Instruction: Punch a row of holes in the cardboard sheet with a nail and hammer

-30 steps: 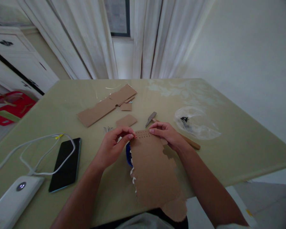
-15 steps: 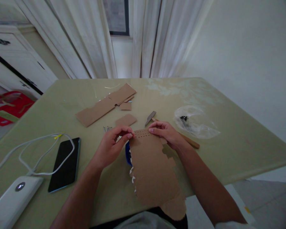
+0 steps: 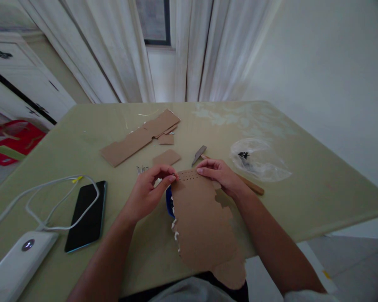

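Brown cardboard, a long torn cardboard sheet (image 3: 201, 222), lies on the near part of the table (image 3: 302, 197), its ragged lower end hanging over the table's front edge toward the person. Its long axis runs from the person outward, the far end pointing toward the curtains (image 3: 189, 50). Along the sheet's left edge something white shows in small loops, and a blue object (image 3: 168, 202) sits partly under it; what it is cannot be told.

At the far end a row of small punched holes (image 3: 189, 176) crosses the sheet. So the punching there looks done, and the rest of the sheet is unmarked. The left hand (image 3: 146, 193) pinches the far left corner, thumb and forefinger closed on the cardboard, perhaps with something small between them. The right hand (image 3: 222, 176) rests its fingers flat on the far right edge, pressing it down rather than grasping.

Just beyond lie a small hammer (image 3: 199, 154), its wooden handle running under the right hand, a few nails (image 3: 141, 170), cardboard scraps (image 3: 138, 138), and a clear plastic bag (image 3: 258, 161). To the left are a phone (image 3: 86, 216) and a white cable (image 3: 50, 197).
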A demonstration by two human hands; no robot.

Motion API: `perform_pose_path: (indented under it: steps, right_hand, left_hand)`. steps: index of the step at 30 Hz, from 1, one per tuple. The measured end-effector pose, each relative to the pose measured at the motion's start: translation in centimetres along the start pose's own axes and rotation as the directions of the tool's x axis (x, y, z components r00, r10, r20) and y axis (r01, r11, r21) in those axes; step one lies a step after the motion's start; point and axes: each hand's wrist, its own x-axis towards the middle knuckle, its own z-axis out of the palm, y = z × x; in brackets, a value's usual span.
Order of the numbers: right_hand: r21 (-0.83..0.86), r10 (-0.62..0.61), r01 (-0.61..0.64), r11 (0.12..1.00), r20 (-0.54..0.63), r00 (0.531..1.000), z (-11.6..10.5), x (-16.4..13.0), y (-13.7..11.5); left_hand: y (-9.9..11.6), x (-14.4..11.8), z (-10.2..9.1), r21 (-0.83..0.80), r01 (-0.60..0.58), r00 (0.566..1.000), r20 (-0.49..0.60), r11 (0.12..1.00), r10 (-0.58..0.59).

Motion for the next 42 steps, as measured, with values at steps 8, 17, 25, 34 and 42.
perform_pose_path:
  steps: [8, 17, 25, 34, 42]
  right_hand:
    - [0.017, -0.001, 0.001, 1.0, -0.009, 1.0, -0.07, 0.07, 0.15]
    - [0.017, 0.012, -0.012, 1.0, -0.02, 1.0, -0.07, 0.07, 0.13]
    - [0.018, 0.027, -0.027, 0.999, -0.031, 0.999, 0.05, 0.09, 0.05]
    - [0.001, 0.01, -0.009, 1.0, -0.022, 1.0, -0.06, 0.13, 0.12]
    - [0.034, 0.023, -0.022, 0.999, -0.023, 0.999, -0.09, 0.13, 0.21]
  left_hand:
    - [-0.26, -0.07, 0.08, -0.015, 0.027, 0.999, -0.033, 1.0, -0.028]
    - [-0.59, -0.15, -0.24, 0.066, -0.043, 0.999, -0.012, 0.997, 0.044]
    - [-0.28, -0.12, -0.28, 0.084, -0.069, 0.998, 0.011, 0.994, 0.068]
    - [-0.46, -0.13, -0.22, 0.096, -0.057, 0.998, 0.002, 0.994, 0.057]
    - [-0.28, -0.16, -0.21, 0.083, -0.063, 0.998, 0.007, 0.995, 0.063]
